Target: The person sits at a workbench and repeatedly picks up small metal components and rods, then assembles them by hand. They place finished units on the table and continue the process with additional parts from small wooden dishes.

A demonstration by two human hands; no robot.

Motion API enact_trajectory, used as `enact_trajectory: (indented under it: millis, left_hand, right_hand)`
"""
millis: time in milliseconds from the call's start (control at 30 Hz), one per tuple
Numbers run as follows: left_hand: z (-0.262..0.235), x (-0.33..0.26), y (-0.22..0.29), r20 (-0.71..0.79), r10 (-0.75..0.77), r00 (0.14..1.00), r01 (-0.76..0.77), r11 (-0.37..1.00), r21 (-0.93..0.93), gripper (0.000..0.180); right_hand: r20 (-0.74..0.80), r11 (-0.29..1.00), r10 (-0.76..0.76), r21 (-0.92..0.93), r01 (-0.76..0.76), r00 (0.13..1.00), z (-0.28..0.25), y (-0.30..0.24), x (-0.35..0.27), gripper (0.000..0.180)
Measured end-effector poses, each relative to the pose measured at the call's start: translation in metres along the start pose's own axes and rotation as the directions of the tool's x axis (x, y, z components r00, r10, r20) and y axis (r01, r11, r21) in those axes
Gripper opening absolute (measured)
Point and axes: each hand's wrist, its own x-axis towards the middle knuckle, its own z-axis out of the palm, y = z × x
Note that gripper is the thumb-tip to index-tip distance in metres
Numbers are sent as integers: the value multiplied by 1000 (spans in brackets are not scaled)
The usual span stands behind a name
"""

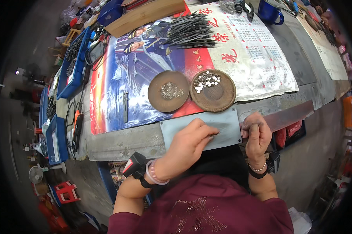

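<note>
Over a pale blue-grey mat at the table's near edge, my left hand is closed in a pinch. A tiny dark speck shows at its fingertips, too small to name. My right hand is curled at the mat's right end, thumb pressed to the fingers; what it grips is hidden. Just beyond the mat stand two round brown dishes, side by side. The left dish holds a heap of small shiny metal pieces. In the right dish, small silvery discs lie toward the far side.
A printed calendar sheet covers much of the table, with a pile of slender black pieces on it. A dark slim tool lies at left. Blue bins line the left side. A blue mug stands far right.
</note>
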Motion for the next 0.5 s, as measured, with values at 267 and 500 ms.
enact_trajectory:
  millis: [267, 500]
  left_hand:
    - [12, 31, -8, 234, 93, 968, -188, 883, 429, 28]
    - [-13, 20, -11, 376, 20, 926, -194, 880, 433, 32]
  right_hand:
    - [-6, 991, -68, -120, 66, 998, -6, 0, -3, 11]
    - [-53, 993, -33, -112, 27, 998, -2, -6, 0, 12]
